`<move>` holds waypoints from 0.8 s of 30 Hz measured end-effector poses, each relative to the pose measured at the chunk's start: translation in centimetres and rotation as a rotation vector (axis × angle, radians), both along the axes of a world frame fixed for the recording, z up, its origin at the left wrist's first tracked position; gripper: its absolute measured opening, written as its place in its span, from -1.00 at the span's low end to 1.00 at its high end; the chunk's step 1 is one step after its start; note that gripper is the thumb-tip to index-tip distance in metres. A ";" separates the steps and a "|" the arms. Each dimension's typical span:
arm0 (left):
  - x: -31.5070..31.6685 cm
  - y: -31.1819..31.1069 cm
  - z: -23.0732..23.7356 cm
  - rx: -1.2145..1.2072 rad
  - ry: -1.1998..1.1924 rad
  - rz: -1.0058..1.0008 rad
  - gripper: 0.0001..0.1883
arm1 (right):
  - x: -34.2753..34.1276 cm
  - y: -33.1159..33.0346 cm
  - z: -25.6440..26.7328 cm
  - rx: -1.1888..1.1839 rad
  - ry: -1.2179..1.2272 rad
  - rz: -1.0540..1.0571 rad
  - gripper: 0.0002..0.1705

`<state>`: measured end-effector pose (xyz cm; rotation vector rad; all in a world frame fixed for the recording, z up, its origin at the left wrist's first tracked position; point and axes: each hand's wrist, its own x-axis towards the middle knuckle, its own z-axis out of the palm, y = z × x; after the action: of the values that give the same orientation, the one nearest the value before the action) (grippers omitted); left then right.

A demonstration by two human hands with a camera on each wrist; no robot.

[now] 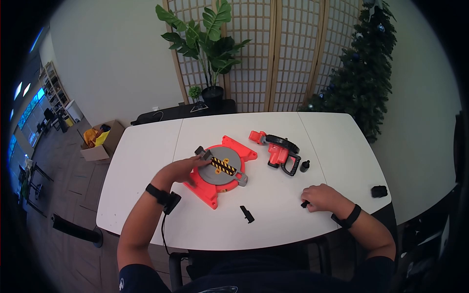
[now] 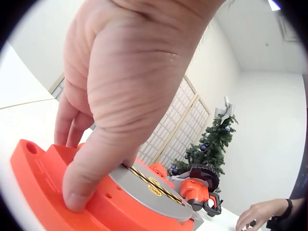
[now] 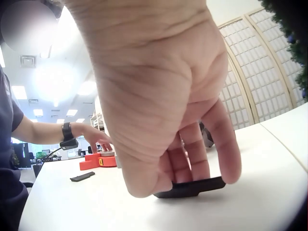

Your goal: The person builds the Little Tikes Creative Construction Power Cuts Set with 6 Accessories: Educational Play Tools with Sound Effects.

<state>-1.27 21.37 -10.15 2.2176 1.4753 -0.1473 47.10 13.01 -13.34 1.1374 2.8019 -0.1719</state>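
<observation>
A toy saw base (image 1: 209, 196), orange-red with a round grey turntable (image 1: 209, 177) and a striped yellow-black strip, lies at the table's middle left. My left hand (image 1: 180, 171) rests on its near left side. In the left wrist view the thumb (image 2: 79, 185) is extended down on the orange-red part, with other fingers beyond it. Farther right, my right hand (image 1: 323, 196) pinches a flat black plastic piece (image 3: 190, 188) between thumb and fingers, low over the table. Part of that piece is hidden by the fingers.
The toy saw head (image 1: 279, 154), with black blade and handle, lies behind, beside a small black bottle-shaped part (image 1: 305, 166). A black strip (image 1: 247, 215) is near the front edge. A black block (image 1: 379, 191) sits at the right edge of the white table (image 1: 141, 161).
</observation>
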 end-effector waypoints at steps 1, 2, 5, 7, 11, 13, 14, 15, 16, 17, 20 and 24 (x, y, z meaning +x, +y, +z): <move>0.0 0.0 0.1 -0.019 0.000 0.002 0.15 | 0.0 0.2 -0.1 0.023 -0.033 -0.005 -0.87; 0.1 0.1 0.3 -0.038 0.000 0.002 0.15 | 0.0 0.4 -0.1 0.023 -0.034 -0.006 -0.87; 1.1 -0.2 2.2 -0.081 0.026 -0.039 0.13 | 0.2 1.2 0.1 -0.009 0.001 -0.026 -0.84; 1.0 0.1 1.8 -0.061 0.018 -0.065 0.12 | 0.4 1.6 -0.1 -0.037 0.028 -0.030 -0.79; 0.7 1.3 0.3 0.054 -0.005 -0.177 0.11 | 0.4 2.6 -0.5 -0.039 -0.031 -0.051 -0.74; 1.1 1.3 0.5 0.059 -0.021 -0.180 0.09 | -0.3 3.0 0.3 -0.060 0.027 -0.094 -0.74; 1.4 1.3 0.6 0.063 -0.037 -0.183 0.07 | -0.8 3.2 0.9 -0.059 0.027 -0.097 -0.74; 1.8 1.3 0.7 0.064 -0.038 -0.185 0.07 | -1.5 3.4 2.0 -0.106 0.199 -0.135 -0.72; 2.2 1.2 0.7 0.088 -0.066 -0.159 -0.01 | -2.3 3.5 3.0 -0.152 0.370 -0.172 -0.71; 2.5 1.2 0.7 0.109 -0.095 -0.132 -0.08 | -2.9 3.8 3.6 -0.153 0.370 -0.173 -0.71; 2.2 1.9 -1.1 0.261 -0.105 -0.177 -0.16 | -4.9 4.7 4.6 -0.470 0.781 -0.339 -0.66; 3.6 0.9 1.7 0.289 -0.032 -0.132 -0.38 | -7.4 6.0 5.6 -0.712 1.166 -0.351 -0.59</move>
<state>2.38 22.24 -8.44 2.5349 1.4067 0.0628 39.66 19.01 -7.71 1.5700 2.6653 -2.2622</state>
